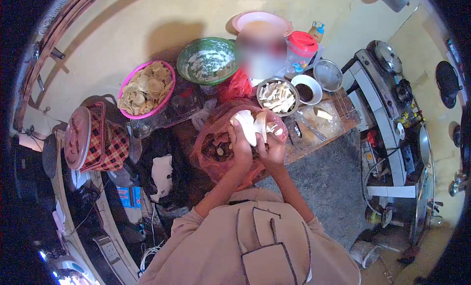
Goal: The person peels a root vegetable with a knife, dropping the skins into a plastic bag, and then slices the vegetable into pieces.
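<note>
My left hand is closed around a white, smooth, tapered piece of food, whose kind I cannot make out. Close beside it, my right hand grips a pale curled strip that looks like peel, and the two pieces touch or join. Both hands are over a red mesh-like bag with brownish scraps inside. Just beyond them stands a metal bowl of white cut pieces. To the right, a knife lies on a cutting board with one pale piece.
Pale round chips fill a pink basket at left. A green basin with white residue, a red-lidded container, a white bowl of dark liquid and a strainer line the back. A stove stands right.
</note>
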Demonstrator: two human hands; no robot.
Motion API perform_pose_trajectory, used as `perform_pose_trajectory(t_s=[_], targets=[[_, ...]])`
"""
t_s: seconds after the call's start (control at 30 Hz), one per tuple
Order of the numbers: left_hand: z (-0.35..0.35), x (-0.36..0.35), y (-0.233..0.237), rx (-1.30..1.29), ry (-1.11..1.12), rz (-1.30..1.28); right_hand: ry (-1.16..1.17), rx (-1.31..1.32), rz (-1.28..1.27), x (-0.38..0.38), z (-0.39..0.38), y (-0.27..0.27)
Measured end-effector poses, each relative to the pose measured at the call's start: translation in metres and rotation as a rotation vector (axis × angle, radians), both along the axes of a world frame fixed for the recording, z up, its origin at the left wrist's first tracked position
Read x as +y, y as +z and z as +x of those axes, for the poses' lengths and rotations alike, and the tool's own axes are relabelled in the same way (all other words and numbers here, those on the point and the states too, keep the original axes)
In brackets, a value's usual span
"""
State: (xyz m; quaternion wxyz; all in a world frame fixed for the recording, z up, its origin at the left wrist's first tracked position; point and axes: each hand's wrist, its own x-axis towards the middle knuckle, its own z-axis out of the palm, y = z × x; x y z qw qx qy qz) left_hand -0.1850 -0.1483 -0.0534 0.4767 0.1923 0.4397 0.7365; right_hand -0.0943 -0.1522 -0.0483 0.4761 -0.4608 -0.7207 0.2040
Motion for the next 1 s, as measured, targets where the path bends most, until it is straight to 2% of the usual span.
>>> perform_pose_trajectory(t_s=[0.13, 0.23, 0.3, 0.4, 0.5, 0.6, 0.7, 0.8, 0.9, 1.0], targets=[[-0.001, -0.001, 0.006, 0.023, 0.007, 0.008, 0.118, 0.301, -0.333, -0.002, -0.001, -0.004], [0.000, 0.000, 0.003, 0.046, 0.021, 0.006, 0.133, 0.335, -0.402, -0.003, 0.000, 0.001], [0.003, 0.001, 0.004, 0.048, 0.031, 0.023, 0.098, 0.354, -0.392, -0.003, -0.004, 0.000], [0.002, -0.004, 0.005, 0.056, -0.027, 0.044, 0.084, 0.369, -0.196, 0.002, -0.006, -0.009], [0.007, 0.000, -0.002, -0.031, 0.026, 0.051, -0.011, 0.226, -0.012, 0.002, -0.007, -0.007], [0.007, 0.000, -0.006, -0.030, -0.006, 0.117, -0.105, 0.122, -0.076, -0.007, -0.007, 0.007], [0.001, -0.001, -0.004, -0.013, -0.068, 0.126, 0.065, 0.592, -0.534, -0.002, -0.006, -0.007], [0.003, -0.003, 0.002, 0.015, -0.047, 0.082, 0.045, 0.535, -0.479, -0.004, -0.008, 0.003], [0.005, -0.001, 0.000, 0.011, 0.024, 0.021, 0.059, 0.310, -0.365, 0.000, -0.009, 0.005], [0.006, 0.003, 0.001, 0.233, 0.098, 0.074, 0.030, 0.043, -0.072, -0.002, -0.009, 0.017]])
